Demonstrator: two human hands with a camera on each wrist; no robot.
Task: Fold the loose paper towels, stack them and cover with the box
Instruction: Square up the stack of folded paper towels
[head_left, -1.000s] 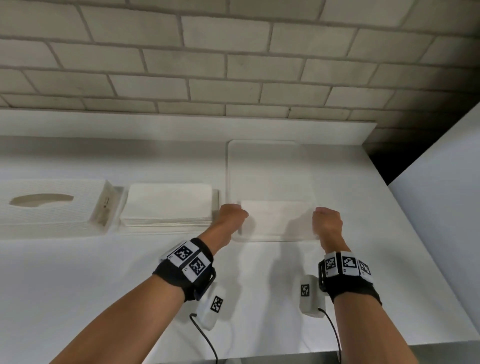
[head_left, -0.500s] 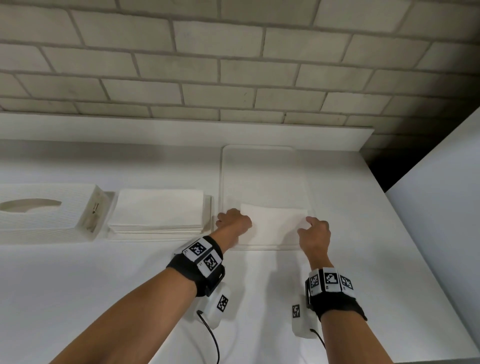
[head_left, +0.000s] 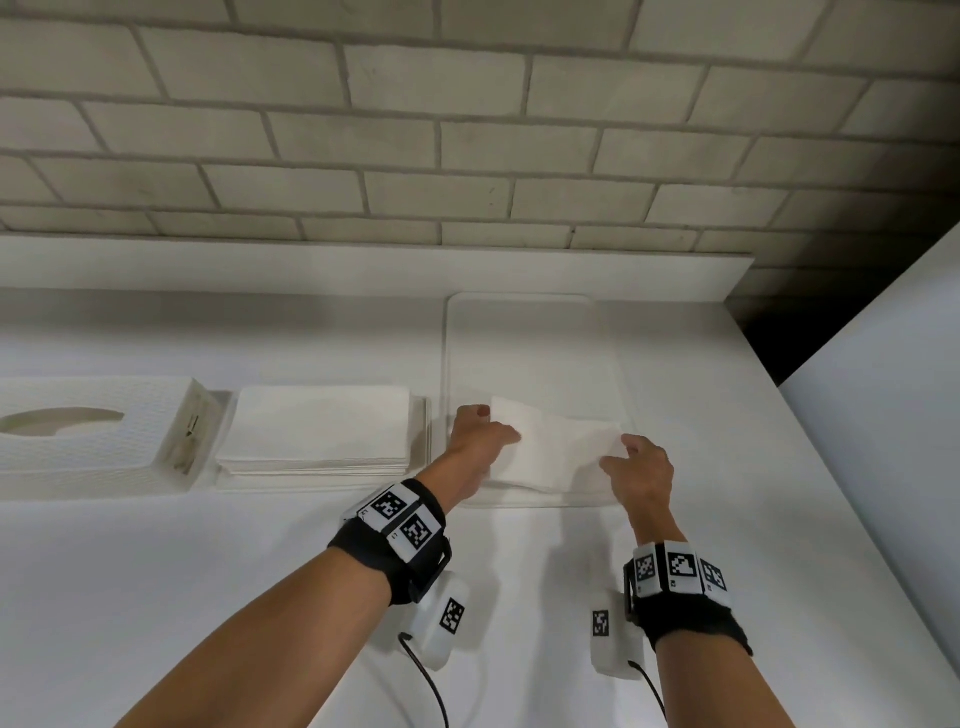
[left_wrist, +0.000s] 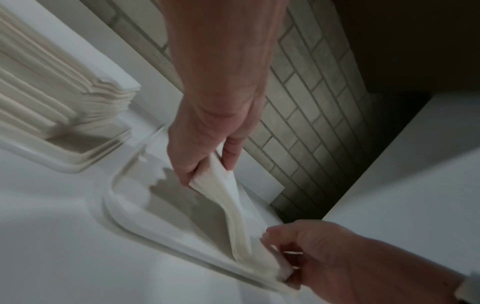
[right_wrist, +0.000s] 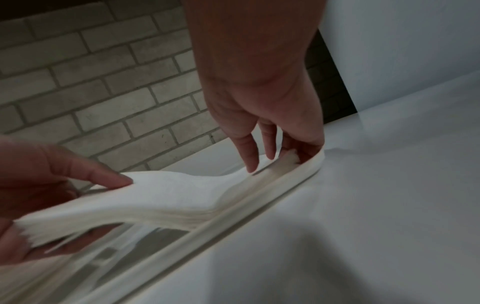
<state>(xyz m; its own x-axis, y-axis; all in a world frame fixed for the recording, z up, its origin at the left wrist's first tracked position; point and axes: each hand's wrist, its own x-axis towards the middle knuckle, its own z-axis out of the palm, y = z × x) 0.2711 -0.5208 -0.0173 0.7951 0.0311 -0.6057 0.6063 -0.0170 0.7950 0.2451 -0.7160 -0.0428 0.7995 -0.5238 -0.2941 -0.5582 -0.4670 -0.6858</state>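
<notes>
A small bundle of folded white paper towels (head_left: 558, 449) lies at the near end of a shallow white tray (head_left: 530, 338). My left hand (head_left: 493, 431) pinches its left end (left_wrist: 221, 185) between thumb and fingers and holds that end raised off the tray. The right end, pinched by my right hand (head_left: 618, 454), stays low against the tray's near rim (right_wrist: 259, 195), so the bundle (right_wrist: 168, 195) sags between the hands. Left of the tray sits a taller stack of folded towels (head_left: 317, 426). The white tissue box (head_left: 88, 431) with an oval slot lies at the far left.
The stack rests on its own low white tray (left_wrist: 78, 164). A white ledge (head_left: 363, 265) and a brick wall run along the back. A white panel (head_left: 883, 415) closes off the right side, with a dark gap behind it.
Both hands have moved from the bundle's sides to pinching its ends. The left end has risen off the tray; the right end stays down.
</notes>
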